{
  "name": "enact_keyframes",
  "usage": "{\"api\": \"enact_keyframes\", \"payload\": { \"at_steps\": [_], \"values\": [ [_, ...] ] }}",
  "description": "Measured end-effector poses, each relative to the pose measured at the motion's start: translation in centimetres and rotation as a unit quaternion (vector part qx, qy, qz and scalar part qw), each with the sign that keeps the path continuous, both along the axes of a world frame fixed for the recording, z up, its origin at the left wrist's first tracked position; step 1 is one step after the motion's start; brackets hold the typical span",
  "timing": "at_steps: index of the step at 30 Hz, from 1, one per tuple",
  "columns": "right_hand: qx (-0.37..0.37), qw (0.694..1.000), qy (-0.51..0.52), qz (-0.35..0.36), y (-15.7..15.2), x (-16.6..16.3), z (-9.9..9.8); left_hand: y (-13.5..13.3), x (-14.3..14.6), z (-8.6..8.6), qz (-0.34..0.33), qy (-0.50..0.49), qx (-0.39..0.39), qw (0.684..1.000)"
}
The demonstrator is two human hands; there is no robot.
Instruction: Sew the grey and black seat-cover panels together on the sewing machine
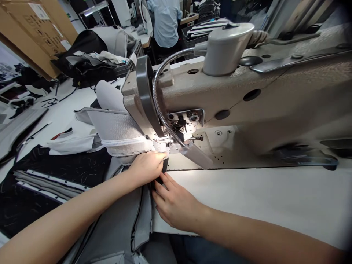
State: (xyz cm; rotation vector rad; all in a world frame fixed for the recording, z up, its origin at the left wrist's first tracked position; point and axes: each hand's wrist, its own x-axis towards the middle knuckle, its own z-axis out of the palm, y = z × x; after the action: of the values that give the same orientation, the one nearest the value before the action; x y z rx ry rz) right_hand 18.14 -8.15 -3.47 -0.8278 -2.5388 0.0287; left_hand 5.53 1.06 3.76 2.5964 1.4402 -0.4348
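A grey fabric cover piece (121,223) with a mesh panel (118,128) runs from my lap up under the head of an industrial sewing machine (247,95). My left hand (145,165) is closed, pinching the fabric edge right at the needle area (167,145). Just below it, my right hand (173,203) lies on the seam with its fingers stretched out and pressed on the fabric. The needle itself is hidden behind my left hand and the machine's lamp.
A gooseneck lamp (192,150) shines on the white machine table (261,198). Black and grey fabric pieces (41,183) lie at the left. Crates of parts (90,62) and cardboard (33,33) stand at the back. A person in a light blue shirt (165,22) stands far behind.
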Motion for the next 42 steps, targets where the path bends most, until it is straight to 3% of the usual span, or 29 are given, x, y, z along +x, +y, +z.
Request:
{"api": "enact_keyframes", "payload": {
  "at_steps": [9, 14, 18, 25, 31, 36, 42],
  "values": [
    [0.048, 0.999, -0.021, -0.008, 2.1, 1.4, -0.4, -0.1, 0.2, -0.1, -0.040, 0.012, -0.008, 0.999],
    [0.001, 0.999, 0.030, -0.022, 2.6, 2.0, -0.2, 0.5, 0.7, -0.4, -0.065, 0.032, 0.047, 0.996],
    [-0.019, 0.999, 0.030, -0.027, 2.8, 1.9, -0.2, 0.6, 0.5, -0.2, -0.067, -0.013, 0.063, 0.996],
    [0.063, 0.998, 0.030, -0.013, 2.4, 1.2, -0.5, 0.1, -0.6, 0.0, -0.043, -0.065, 0.031, 0.997],
    [0.019, 0.999, -0.041, -0.007, 1.8, -0.1, 0.8, 0.3, 0.3, 0.1, -0.061, -0.042, 0.035, 0.997],
    [-0.013, 0.999, -0.034, -0.007, 2.8, -0.8, 0.3, 0.9, 1.1, 0.0, -0.081, -0.007, 0.053, 0.995],
    [-0.048, 0.999, 0.002, -0.018, 3.3, -0.9, -0.2, 0.3, 0.7, 0.3, -0.029, -0.054, 0.022, 0.998]
  ]
}}
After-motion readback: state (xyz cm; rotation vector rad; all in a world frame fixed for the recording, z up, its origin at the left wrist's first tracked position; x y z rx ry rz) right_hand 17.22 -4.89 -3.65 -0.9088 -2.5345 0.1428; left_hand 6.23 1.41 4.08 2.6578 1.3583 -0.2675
